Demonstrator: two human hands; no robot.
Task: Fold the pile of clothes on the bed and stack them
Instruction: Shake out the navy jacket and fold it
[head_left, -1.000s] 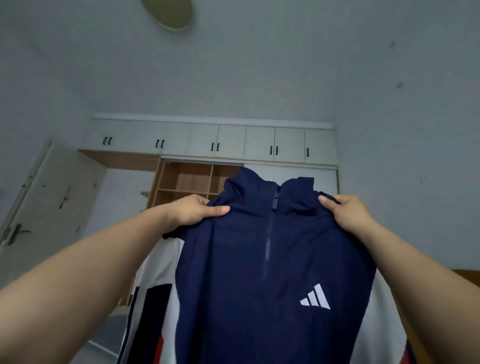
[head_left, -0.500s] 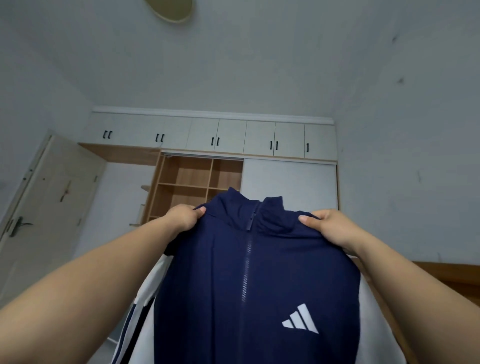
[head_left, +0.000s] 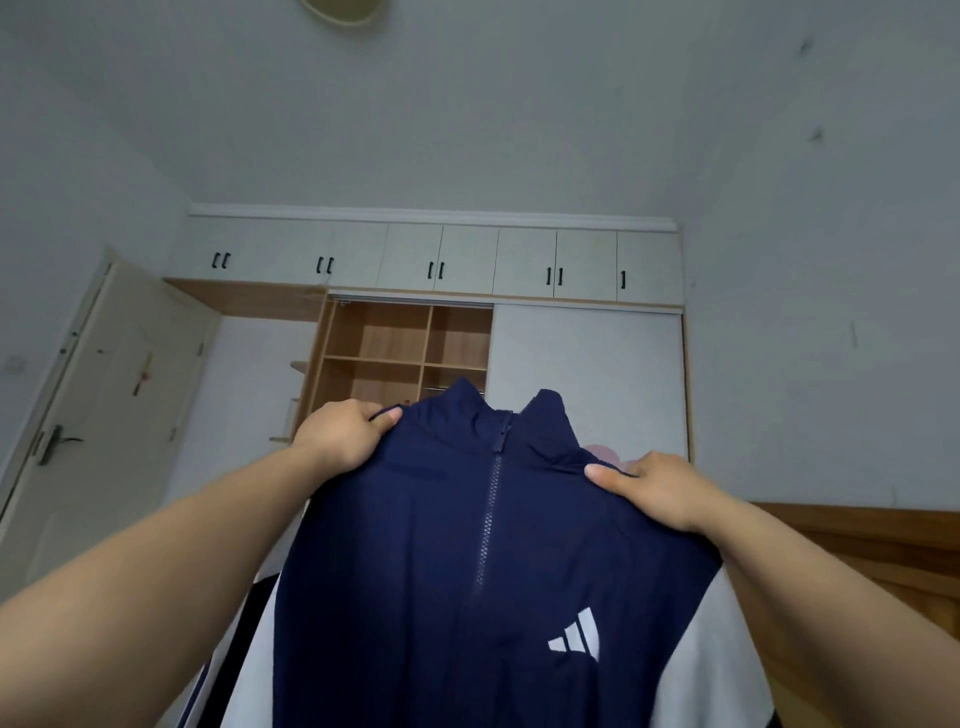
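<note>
A navy zip-up jacket (head_left: 467, 597) with white sleeve panels and a white three-stripe logo hangs in front of me, zipped to the collar. My left hand (head_left: 340, 436) pinches its left shoulder beside the collar. My right hand (head_left: 657, 491) grips the right shoulder, a little lower. The jacket's lower part runs out of the frame at the bottom. The bed and the pile of clothes are hidden from view.
Straight ahead stands a wardrobe with white upper doors (head_left: 467, 260), open wooden shelves (head_left: 400, 353) and a white sliding panel (head_left: 587, 379). A cream door (head_left: 104, 395) is on the left. A wooden board (head_left: 857, 535) shows at the right, and something pink (head_left: 602, 453) peeks behind the collar.
Both hands have brought the jacket lower in view. The right shoulder now sits below the left, and more of the wardrobe shows above the collar.
</note>
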